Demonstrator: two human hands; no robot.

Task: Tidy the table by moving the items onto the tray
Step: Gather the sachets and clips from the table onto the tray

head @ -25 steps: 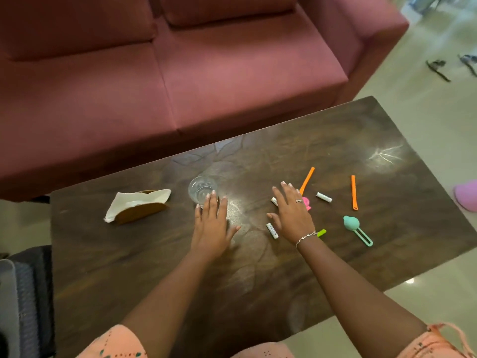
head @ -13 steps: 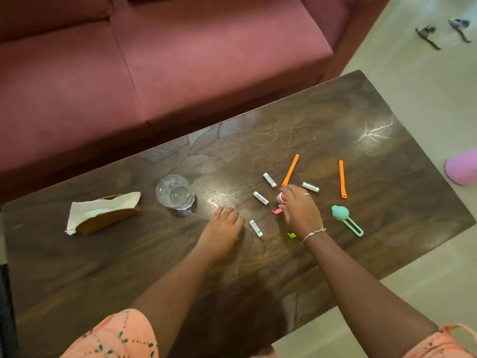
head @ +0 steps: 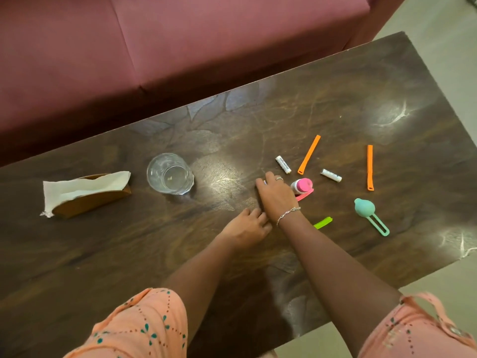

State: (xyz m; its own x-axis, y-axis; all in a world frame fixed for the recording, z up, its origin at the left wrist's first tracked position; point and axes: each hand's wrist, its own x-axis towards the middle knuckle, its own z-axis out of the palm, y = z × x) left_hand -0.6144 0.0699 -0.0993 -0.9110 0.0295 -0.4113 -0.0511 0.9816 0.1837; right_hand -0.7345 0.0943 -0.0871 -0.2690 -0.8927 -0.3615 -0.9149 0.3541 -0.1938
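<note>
Since a second ago both hands have given up their flat, spread rest on the table [head: 335, 99] and closed in on the small white batteries. The right hand [head: 275, 196] has swung leftward across the pink-capped item [head: 302, 185] and now sits with its fingers curled down over the spot where one battery lay half a second ago; a sliver of white shows at its fingertips, so it looks to be pinching that battery, though the hold itself is hidden under the knuckles. The left hand [head: 247, 226], just near of the right wrist, is curled loosely over where the nearest battery lay — that one is out of sight now, so I judge it is in the fist, but I cannot tell for certain. Two batteries lie untouched: one far of the right hand [head: 283, 164], one to the right [head: 331, 175]. Also waiting are the two orange strips [head: 309, 154] [head: 370, 167], the green strip [head: 322, 223], the teal clip [head: 365, 208], and on the left the glass [head: 169, 174] and napkin holder [head: 85, 193]. No tray appears anywhere in view, so nothing has been delivered. The gathering has only begun, and my guess is the hands will collect small pieces first and carry them off together — rolling batteries could slip from a crowded palm.
</note>
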